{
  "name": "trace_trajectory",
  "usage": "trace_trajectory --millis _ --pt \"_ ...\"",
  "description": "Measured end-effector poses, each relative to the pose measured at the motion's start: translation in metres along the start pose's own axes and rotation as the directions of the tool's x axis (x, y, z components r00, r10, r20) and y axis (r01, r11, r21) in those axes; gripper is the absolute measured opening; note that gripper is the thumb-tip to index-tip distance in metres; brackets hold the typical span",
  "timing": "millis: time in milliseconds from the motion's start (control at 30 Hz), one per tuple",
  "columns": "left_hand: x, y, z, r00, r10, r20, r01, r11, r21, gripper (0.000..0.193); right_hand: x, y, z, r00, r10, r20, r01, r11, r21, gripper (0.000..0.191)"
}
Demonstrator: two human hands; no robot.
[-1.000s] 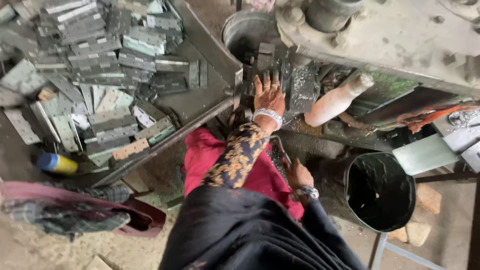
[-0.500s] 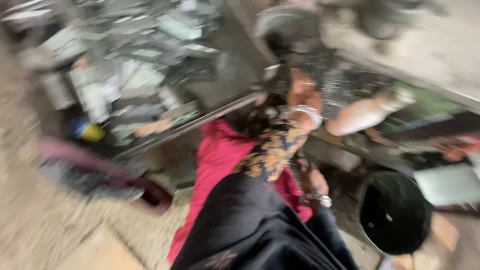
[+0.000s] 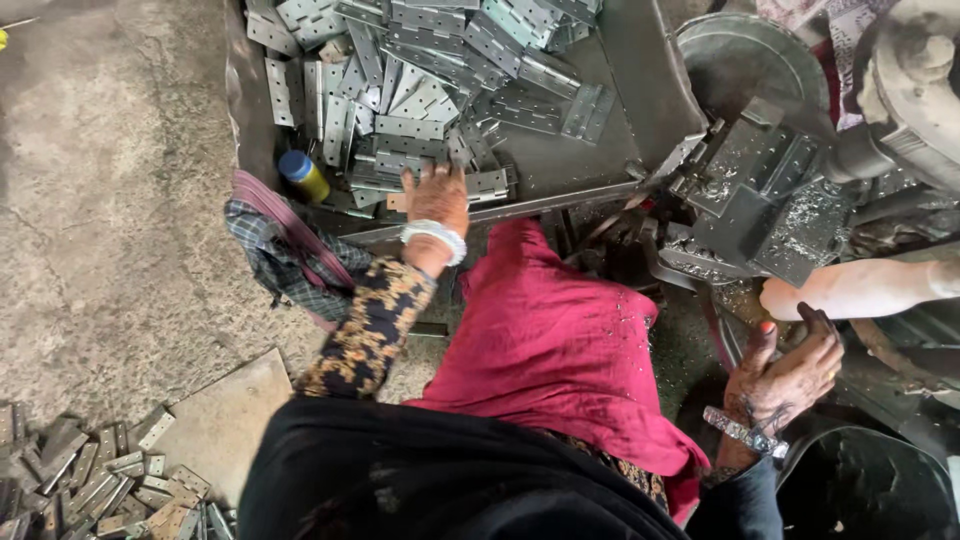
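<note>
Head view: left hand (image 3: 436,200) spread open on dozens of grey perforated metal hinge plates (image 3: 420,110) in one steel tray (image 3: 640,90). Right hand (image 3: 790,375) loosely curled, gripping nothing, beside one pale lever handle (image 3: 850,288). Rough concrete floor (image 3: 110,220).

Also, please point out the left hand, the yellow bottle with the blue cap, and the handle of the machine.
left hand (image 3: 434,200), head view, on the back of the hand.
yellow bottle (image 3: 305,177), head view, on its body below the cap.
machine handle (image 3: 850,288), head view, on the pale shaft.

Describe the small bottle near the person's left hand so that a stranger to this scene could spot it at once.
Start at the metal tray heaped with grey hinge plates. At its near left corner, left of the left hand, lies a small bottle. Its blue cap and yellow body stand out against the grey.
</note>
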State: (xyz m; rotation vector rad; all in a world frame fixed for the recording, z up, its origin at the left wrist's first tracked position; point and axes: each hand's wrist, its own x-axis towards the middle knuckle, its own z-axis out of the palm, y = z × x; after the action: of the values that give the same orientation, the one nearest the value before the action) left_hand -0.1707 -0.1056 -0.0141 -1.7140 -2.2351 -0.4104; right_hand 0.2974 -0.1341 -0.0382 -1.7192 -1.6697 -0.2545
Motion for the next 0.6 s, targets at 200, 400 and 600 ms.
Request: trace_trajectory --millis 200,400,600 --pt "0.031 0.002 0.012 0.969 -0.069 0.237 0.093 0.991 -0.092 0.044 0.000 -0.005 -0.007 0.994 0.001 0.106 -0.008 0.998 0.069 0.076" --pt "0.052 0.042 0.012 0.992 0.028 -0.122 -0.053 0.978 -0.200 0.016 -0.006 0.022 0.023 0.992 0.050 0.119 -0.037 0.993 -0.112 0.071" --pt "0.085 0.110 -0.003 0.945 0.129 -0.301 -0.173 0.977 -0.127 0.014 -0.010 0.032 0.039 0.997 0.041 0.070 -0.031 0.990 -0.137 0.061"
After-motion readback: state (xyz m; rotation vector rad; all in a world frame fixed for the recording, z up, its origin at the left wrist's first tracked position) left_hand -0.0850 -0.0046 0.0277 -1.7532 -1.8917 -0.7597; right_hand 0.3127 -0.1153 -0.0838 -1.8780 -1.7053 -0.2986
